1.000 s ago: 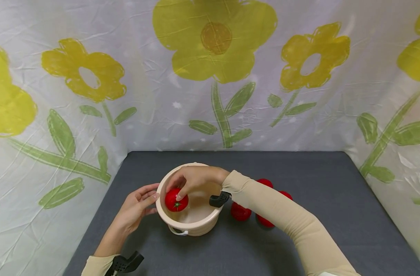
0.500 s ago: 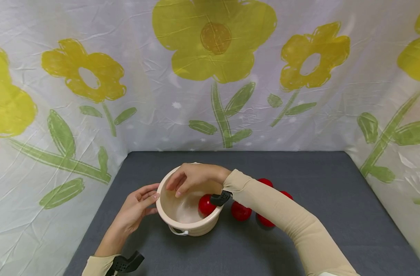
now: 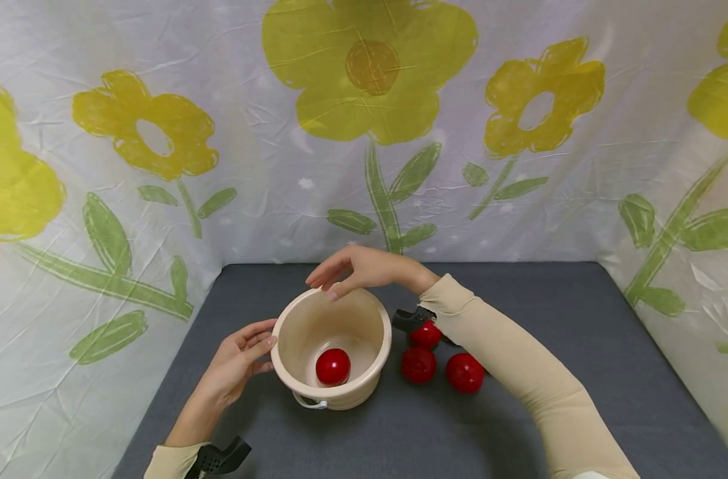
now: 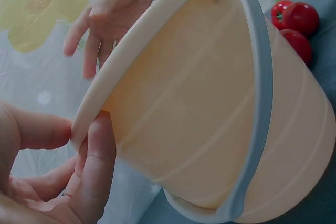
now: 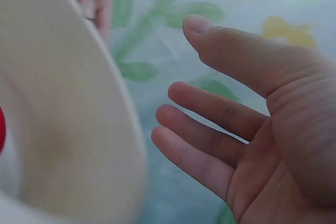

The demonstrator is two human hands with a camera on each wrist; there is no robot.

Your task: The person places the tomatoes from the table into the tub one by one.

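Note:
A cream bucket (image 3: 334, 392) with a pale handle (image 4: 262, 77) stands upright on the dark table. My left hand (image 3: 239, 362) pinches its left rim between thumb and fingers. One red tomato (image 3: 333, 366) lies on the bucket's floor. Over the far rim hovers my right hand (image 3: 364, 269), its fingers loosely spread and holding nothing. In the right wrist view that hand (image 5: 252, 124) is apart from the bucket wall. Several more tomatoes (image 3: 465, 372) lie on the table right of the bucket, partly covered by my right forearm and wrist camera.
The dark table (image 3: 555, 313) extends right and in front of the bucket. A white curtain (image 3: 268, 199) printed with yellow flowers hangs behind it and along both sides. Each wrist carries a black camera (image 3: 414, 319).
My right hand has let go of a tomato inside the bucket and risen up and away over the far rim. The tomato rolled across the bucket floor. My left hand has stayed on the rim.

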